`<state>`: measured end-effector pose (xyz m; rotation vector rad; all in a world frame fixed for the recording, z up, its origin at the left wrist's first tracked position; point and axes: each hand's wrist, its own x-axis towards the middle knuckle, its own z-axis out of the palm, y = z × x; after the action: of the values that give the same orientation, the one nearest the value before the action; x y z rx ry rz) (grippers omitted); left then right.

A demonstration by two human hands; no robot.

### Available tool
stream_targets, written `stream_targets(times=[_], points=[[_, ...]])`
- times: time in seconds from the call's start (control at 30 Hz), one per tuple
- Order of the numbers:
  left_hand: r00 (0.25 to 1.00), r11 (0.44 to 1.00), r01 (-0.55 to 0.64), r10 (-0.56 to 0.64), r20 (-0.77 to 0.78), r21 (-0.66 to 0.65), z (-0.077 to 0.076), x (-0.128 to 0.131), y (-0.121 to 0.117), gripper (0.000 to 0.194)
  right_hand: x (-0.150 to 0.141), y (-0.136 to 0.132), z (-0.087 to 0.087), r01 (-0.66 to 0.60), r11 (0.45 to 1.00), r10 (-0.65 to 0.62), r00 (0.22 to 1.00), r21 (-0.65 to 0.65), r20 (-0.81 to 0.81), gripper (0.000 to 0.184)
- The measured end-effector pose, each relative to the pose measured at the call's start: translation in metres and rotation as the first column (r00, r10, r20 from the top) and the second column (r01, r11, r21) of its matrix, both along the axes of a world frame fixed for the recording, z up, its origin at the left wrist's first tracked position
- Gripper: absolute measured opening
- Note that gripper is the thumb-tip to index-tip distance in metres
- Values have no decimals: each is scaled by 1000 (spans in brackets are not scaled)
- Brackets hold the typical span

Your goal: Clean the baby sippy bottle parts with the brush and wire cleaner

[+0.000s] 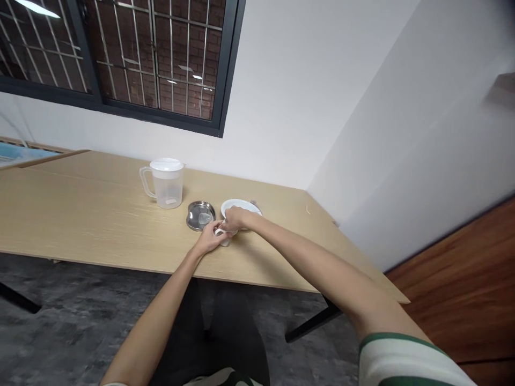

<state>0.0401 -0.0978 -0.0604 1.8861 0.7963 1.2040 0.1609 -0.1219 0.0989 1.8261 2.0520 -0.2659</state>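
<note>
Near the table's front edge my left hand (209, 238) is wrapped around a small white cup (225, 242), thumb on its near side. My right hand (236, 218) is closed just above the cup's rim, fingers pointing down; whatever it pinches is hidden. Behind my right hand lies a white plate (240, 203), partly covered by the hand and wrist. Beside my left hand, a round shiny metal dish (193, 224) contains a small clear cup-like piece (205, 218).
A clear plastic pitcher (168, 187) with a white lid stands farther back on the left. A metal utensil (255, 204) shows past the plate. The wooden table (100, 214) meets the white wall behind. A blue tray-like item (24, 153) sits at far left.
</note>
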Motion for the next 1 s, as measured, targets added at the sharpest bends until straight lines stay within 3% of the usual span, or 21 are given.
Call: stream_targets(times=[0.37,0.63,0.8,1.0], points=[[996,997,-82,82,-35,-6,11,5,-18,38,16,-5,-12,-64,995,67,997,78,-39,37],[992,989,121,-123,-18,-90,26,-1,-30,36,21,-12,-26,-97,989,100,995,114,-25,36],[986,978,158,-164,-32,-134,27,-6,-29,33,25,-17,-32,-203,970,209,977,136,-32,38],[987,973,156,-161,-15,-170,28,-6,-28,51,26,-14,-15,-422,896,435,897,139,-81,40]])
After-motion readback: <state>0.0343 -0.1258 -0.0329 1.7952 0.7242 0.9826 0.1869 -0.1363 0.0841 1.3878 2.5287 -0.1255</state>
